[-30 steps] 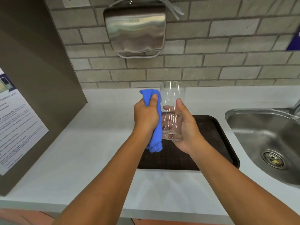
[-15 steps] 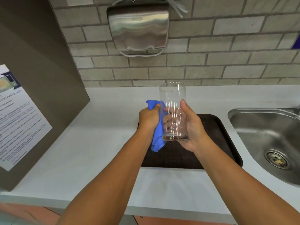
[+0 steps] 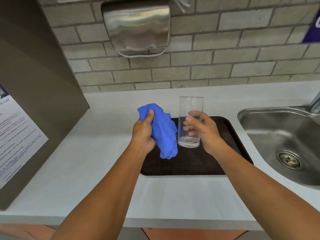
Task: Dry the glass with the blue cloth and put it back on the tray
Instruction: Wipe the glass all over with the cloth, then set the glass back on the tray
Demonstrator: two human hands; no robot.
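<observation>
glass [image 3: 189, 122] upright on tray [image 3: 230, 135] | right hand [image 3: 204, 130] loosely around it, fingers slack, grip or release unclear | left hand [image 3: 143, 134] clamped on blue cloth [image 3: 162, 132], just beside glass | drying seemingly done; only letting go left

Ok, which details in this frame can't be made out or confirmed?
- Head view: whether the right hand is gripping the glass or letting go; fingers blurred.
- Whether the glass is dry: too fine to see.
- Tray: parts hidden by forearms and blue cloth.
- Notice text: blurred, cut off by the left edge.
- Tap: cut off at the right edge.
</observation>
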